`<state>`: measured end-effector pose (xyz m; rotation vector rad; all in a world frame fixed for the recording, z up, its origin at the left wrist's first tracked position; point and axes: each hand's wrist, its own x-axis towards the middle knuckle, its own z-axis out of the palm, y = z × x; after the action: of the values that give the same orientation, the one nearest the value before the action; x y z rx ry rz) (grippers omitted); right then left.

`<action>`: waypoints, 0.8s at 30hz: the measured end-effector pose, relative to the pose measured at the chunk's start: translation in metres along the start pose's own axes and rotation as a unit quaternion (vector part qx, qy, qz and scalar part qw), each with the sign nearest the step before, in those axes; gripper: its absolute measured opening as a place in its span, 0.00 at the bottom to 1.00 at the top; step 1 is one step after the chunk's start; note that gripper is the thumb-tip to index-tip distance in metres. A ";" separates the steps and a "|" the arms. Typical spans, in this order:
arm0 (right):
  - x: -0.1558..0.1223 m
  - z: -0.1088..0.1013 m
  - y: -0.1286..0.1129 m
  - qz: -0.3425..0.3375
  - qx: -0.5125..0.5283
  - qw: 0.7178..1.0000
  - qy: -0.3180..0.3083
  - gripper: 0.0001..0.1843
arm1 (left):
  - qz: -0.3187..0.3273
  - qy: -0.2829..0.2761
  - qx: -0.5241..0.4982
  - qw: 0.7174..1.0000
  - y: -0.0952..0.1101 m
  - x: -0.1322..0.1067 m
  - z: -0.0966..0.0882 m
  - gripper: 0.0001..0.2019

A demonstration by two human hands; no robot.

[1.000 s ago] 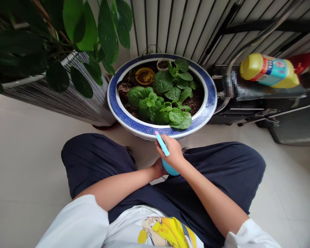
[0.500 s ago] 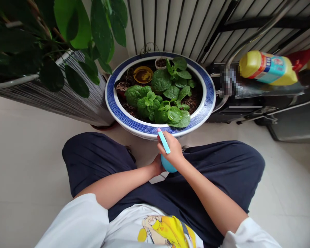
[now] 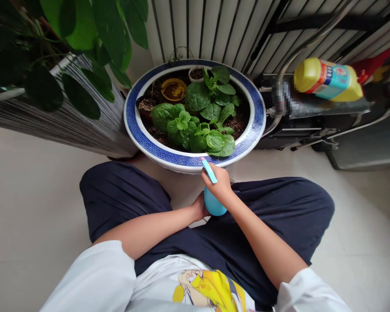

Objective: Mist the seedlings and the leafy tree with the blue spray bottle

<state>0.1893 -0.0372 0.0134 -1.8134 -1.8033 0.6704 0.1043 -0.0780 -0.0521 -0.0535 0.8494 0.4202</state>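
Note:
My right hand [image 3: 220, 184] is wrapped round the top of a light blue spray bottle [image 3: 212, 203], whose thin nozzle with a pink tip [image 3: 209, 169] points at the rim of a blue-and-white planter [image 3: 195, 159]. Under the bottle, my left hand [image 3: 199, 207] cups its round body; its fingers are mostly hidden. The planter holds leafy green plants [image 3: 198, 125] in dark soil, plus a small yellow dish [image 3: 173, 89] and two tiny pots. My knees in dark trousers spread to either side.
A tall striped pot [image 3: 74, 125] with a big-leaved plant [image 3: 68, 47] stands at the left. Behind is a white slatted wall. At the right a dark rack [image 3: 312, 125] carries a yellow bottle [image 3: 326, 80]. Pale floor tiles [image 3: 29, 195] surround me.
Both hands have carried the spray bottle slightly up and toward the planter, so the nozzle tip now reaches its rim. The view has tilted a little.

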 end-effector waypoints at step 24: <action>-0.002 0.001 -0.015 -0.112 0.089 0.988 -0.053 0.06 | 0.026 0.074 0.021 0.997 -0.002 -0.003 -0.012 0.21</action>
<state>0.1772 -0.0392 0.0225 -1.4569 -1.9131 0.8229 0.0947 -0.0834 -0.0585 -0.0245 1.0070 0.4508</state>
